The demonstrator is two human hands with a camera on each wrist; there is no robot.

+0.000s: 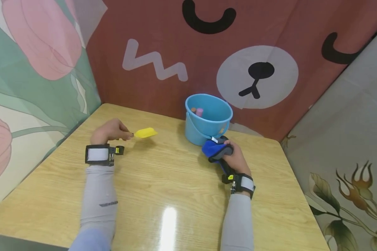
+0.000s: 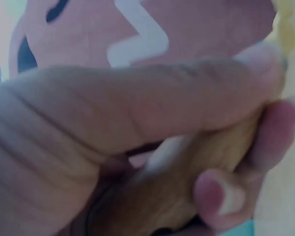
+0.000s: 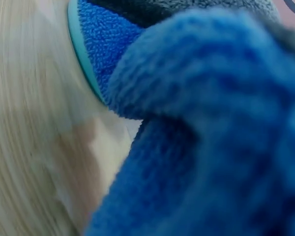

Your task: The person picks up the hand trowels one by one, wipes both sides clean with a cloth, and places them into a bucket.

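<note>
In the head view my left hand (image 1: 111,131) pinches a small yellow shovel (image 1: 146,132) above the left side of the table, its blade pointing right. Up close in the left wrist view, the thumb and fingertips close around a tan handle (image 2: 226,147). My right hand (image 1: 237,158) grips a bunched blue and grey cloth (image 1: 216,150) with dark edging, right at the lower front of a light blue bucket (image 1: 193,130). Folds of that cloth (image 3: 201,73) fill most of the right wrist view and hide the fingers there.
Inside the bucket, a pink piece (image 1: 199,112) and an orange-brown piece (image 1: 193,109) show near the rim. The bucket stands at the back of a wooden table (image 1: 150,195), close to a printed curtain (image 1: 150,94). More patterned fabric hangs at both sides.
</note>
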